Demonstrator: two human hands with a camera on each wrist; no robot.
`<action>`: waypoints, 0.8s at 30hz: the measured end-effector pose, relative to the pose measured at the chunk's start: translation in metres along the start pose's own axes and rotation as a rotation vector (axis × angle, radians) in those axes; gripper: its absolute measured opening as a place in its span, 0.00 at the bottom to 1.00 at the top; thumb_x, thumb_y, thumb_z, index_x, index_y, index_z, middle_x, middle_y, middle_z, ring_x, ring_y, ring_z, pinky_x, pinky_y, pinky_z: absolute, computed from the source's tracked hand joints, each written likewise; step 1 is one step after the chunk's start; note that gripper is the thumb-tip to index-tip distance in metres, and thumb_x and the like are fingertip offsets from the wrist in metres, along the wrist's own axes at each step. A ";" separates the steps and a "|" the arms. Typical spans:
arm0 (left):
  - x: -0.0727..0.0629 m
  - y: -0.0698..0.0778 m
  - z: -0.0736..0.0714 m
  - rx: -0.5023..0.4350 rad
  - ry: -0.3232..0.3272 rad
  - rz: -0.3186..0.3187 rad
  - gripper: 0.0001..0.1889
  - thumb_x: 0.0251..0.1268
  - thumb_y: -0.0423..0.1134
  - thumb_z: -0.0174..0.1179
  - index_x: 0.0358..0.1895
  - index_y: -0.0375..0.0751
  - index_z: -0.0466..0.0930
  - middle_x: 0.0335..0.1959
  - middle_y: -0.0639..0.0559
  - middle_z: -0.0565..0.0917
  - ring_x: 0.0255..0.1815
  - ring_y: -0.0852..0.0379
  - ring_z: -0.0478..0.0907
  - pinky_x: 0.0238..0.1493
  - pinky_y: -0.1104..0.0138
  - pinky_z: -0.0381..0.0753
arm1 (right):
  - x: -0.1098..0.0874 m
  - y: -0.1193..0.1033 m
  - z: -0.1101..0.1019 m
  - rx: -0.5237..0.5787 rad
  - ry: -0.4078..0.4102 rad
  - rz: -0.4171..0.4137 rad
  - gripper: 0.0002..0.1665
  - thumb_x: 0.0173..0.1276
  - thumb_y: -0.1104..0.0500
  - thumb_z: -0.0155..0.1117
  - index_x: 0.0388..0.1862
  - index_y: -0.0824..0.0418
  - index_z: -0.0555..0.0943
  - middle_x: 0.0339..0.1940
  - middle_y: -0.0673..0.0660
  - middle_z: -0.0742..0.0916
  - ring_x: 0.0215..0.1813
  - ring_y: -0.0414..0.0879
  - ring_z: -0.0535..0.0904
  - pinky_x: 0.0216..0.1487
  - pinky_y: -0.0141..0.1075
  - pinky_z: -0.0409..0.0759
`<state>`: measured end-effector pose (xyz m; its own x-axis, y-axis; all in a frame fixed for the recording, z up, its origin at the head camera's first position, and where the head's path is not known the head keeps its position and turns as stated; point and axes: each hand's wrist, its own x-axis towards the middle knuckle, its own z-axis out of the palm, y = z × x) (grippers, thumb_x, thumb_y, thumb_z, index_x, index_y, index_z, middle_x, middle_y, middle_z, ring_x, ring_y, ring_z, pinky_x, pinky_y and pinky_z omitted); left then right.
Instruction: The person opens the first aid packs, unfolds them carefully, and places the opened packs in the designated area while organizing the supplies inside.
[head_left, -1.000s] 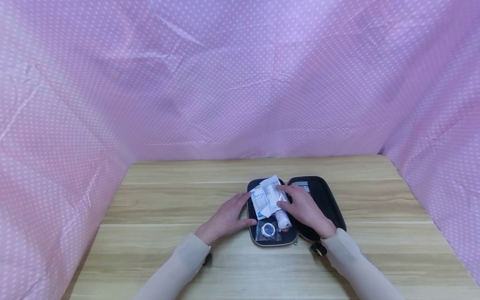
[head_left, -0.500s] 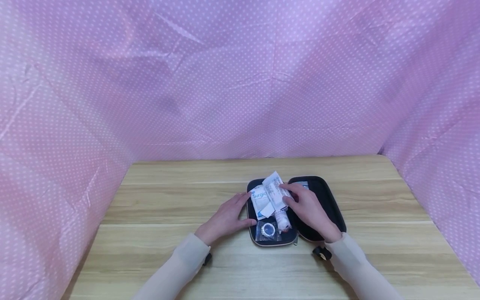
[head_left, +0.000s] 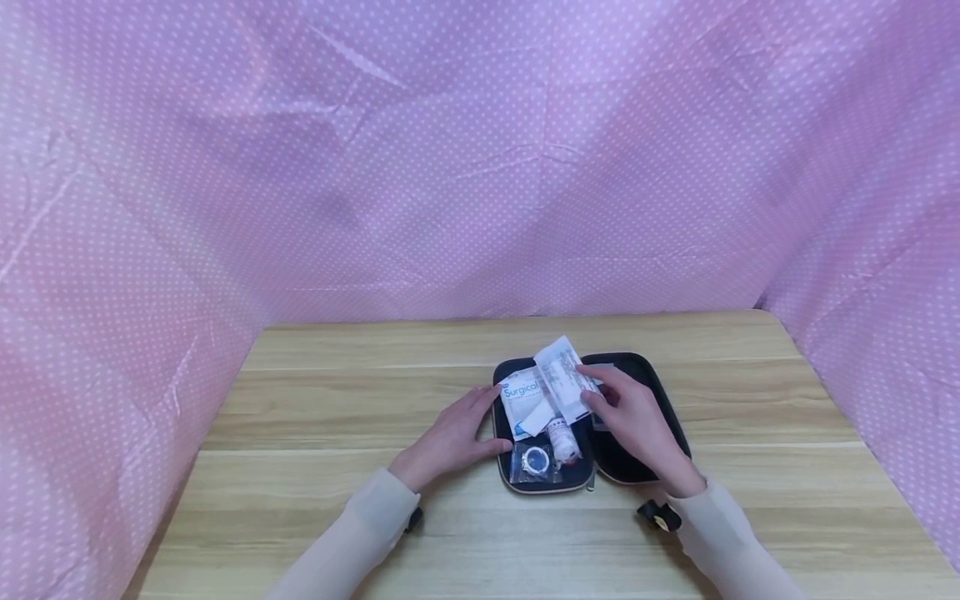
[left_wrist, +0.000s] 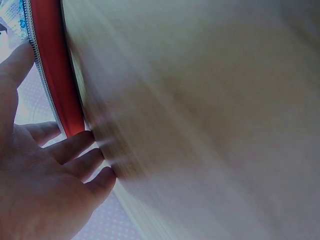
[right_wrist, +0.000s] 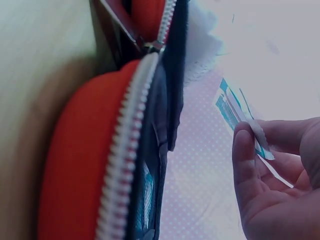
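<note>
An unfolded black zip case [head_left: 504, 477], red on its outside in the left wrist view [left_wrist: 55, 65], lies on the table. My left hand [head_left: 453, 437] rests against its left side, fingers spread, thumb and index finger at the zipped rim. Between thumb and fingers my right hand [head_left: 641, 417] pinches a white printed paper packet [head_left: 561, 377], raised over the case; the right wrist view shows its teal print [right_wrist: 230, 112]. Under it lie a white packet marked "Surgical" [head_left: 519, 400], a wrapped white roll [head_left: 562, 442] and a round white-rimmed item in a clear bag [head_left: 536, 461].
The case's right half [head_left: 660, 408] lies beneath my right hand, with a clear sleeve partly hidden there. A zipper pull [head_left: 591, 482] hangs at the near side. Pink dotted cloth [head_left: 480, 208] surrounds the wood-grain table [head_left: 337, 392] at the back and sides.
My right hand has drawn the printed packet to the right and slightly away from me, uncovering more of the "Surgical" packet. My left hand has stayed at the case's side.
</note>
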<state>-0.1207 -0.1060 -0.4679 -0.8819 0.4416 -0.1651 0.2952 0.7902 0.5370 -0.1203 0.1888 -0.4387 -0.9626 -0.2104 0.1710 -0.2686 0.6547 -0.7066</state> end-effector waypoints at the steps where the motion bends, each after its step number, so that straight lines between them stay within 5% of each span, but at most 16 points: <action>1: 0.000 0.000 0.000 0.000 -0.001 -0.003 0.50 0.66 0.63 0.67 0.83 0.45 0.54 0.81 0.40 0.61 0.81 0.40 0.56 0.79 0.47 0.58 | -0.001 0.000 -0.001 0.003 0.006 -0.004 0.23 0.75 0.64 0.66 0.67 0.58 0.82 0.57 0.59 0.84 0.36 0.46 0.75 0.32 0.33 0.74; 10: 0.000 0.000 -0.001 -0.002 -0.001 -0.009 0.50 0.66 0.63 0.66 0.83 0.45 0.55 0.81 0.40 0.61 0.81 0.40 0.56 0.79 0.48 0.58 | -0.003 0.009 -0.013 0.063 0.115 -0.102 0.24 0.69 0.70 0.70 0.64 0.63 0.82 0.46 0.59 0.84 0.30 0.40 0.73 0.29 0.28 0.71; 24: 0.000 0.001 -0.003 -0.004 -0.012 -0.014 0.49 0.66 0.63 0.67 0.84 0.46 0.54 0.81 0.40 0.61 0.81 0.39 0.56 0.79 0.47 0.58 | -0.015 0.018 -0.040 0.067 0.136 -0.126 0.23 0.68 0.75 0.68 0.62 0.67 0.83 0.61 0.67 0.83 0.44 0.50 0.84 0.50 0.14 0.74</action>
<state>-0.1218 -0.1061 -0.4650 -0.8814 0.4356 -0.1827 0.2813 0.7948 0.5378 -0.1120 0.2327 -0.4271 -0.9186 -0.1848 0.3492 -0.3889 0.5785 -0.7170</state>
